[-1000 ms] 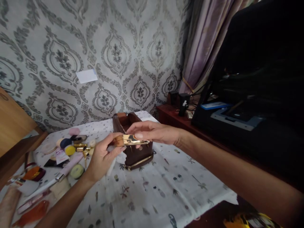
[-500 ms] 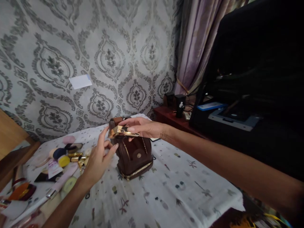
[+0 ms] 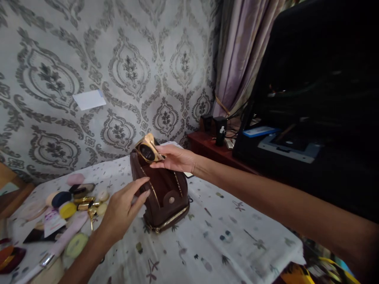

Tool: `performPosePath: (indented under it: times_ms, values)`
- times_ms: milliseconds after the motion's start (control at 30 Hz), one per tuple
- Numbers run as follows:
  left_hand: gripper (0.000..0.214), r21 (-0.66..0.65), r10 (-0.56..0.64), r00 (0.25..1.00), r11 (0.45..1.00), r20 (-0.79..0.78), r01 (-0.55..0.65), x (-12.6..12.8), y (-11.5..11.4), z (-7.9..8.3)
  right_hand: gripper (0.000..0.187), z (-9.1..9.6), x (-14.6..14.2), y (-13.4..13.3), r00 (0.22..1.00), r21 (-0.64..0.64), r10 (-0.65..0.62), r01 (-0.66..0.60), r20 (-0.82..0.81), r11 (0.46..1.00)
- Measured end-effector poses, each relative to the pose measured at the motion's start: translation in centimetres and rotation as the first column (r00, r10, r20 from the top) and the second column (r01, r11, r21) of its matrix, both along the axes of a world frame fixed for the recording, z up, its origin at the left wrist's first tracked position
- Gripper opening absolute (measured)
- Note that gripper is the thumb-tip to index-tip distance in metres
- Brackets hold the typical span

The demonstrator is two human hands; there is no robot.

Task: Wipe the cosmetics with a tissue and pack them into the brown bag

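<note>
A brown leather cosmetic bag [image 3: 162,193] with gold zips stands on the white patterned tablecloth [image 3: 207,236]. Over its open top my right hand [image 3: 174,157] pinches a gold compact [image 3: 147,150] with a dark oval face, tilted on edge. My left hand [image 3: 124,207] rests against the bag's left side, fingers stretched out and empty.
Several make-up items [image 3: 71,197] lie scattered at the table's left: sponges, gold lipsticks, tubes, a pink puff. A dark wooden shelf with chargers [image 3: 219,132] and a black machine [image 3: 296,118] stand to the right. Patterned wallpaper and a curtain lie behind.
My left hand let go of the compact and dropped to the bag's side. My right hand carried the compact over the bag's top and tilted it on edge.
</note>
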State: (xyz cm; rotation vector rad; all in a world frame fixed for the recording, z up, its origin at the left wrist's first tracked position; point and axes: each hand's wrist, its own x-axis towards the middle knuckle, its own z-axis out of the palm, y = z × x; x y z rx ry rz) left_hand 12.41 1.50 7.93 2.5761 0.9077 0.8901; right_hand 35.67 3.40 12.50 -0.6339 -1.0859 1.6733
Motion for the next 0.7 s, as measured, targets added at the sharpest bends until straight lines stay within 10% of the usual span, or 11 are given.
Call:
performPosePath:
  times_ms: [100, 167, 233, 367, 700]
  values:
    - [0.035, 0.023, -0.001, 1.000, 1.000, 0.007, 0.001, -0.2, -0.1, -0.3, 0.014, 0.3, -1.0, 0.6, 0.877, 0.071, -0.135, 0.115, 0.461, 0.991]
    - [0.033, 0.036, -0.004, 1.000, 0.999, 0.008, 0.004, -0.2, -0.2, -0.3, 0.021, 0.4, -1.8, 1.0, 0.574, 0.165, -0.239, 0.178, 0.783, 0.970]
    - [0.031, 0.054, 0.000, 1.000, 0.999, 0.013, -0.001, -0.3, -0.3, -0.3, 0.036, 0.5, -2.4, 1.2, 0.282, 0.227, -0.280, 0.207, 0.918, 0.952]
    - [0.030, 0.087, 0.006, 0.999, 0.996, 0.041, -0.009, -0.4, -0.3, -0.6, 0.056, 0.2, -3.5, 1.4, -0.009, 0.247, -0.249, 0.171, 0.968, 0.954]
    - [0.030, 0.118, 0.023, 0.997, 0.992, 0.073, -0.032, -0.3, -0.4, -1.5, 0.072, -2.9, -5.6, 5.1, -0.283, 0.189, -0.271, -0.285, 0.920, 0.940]
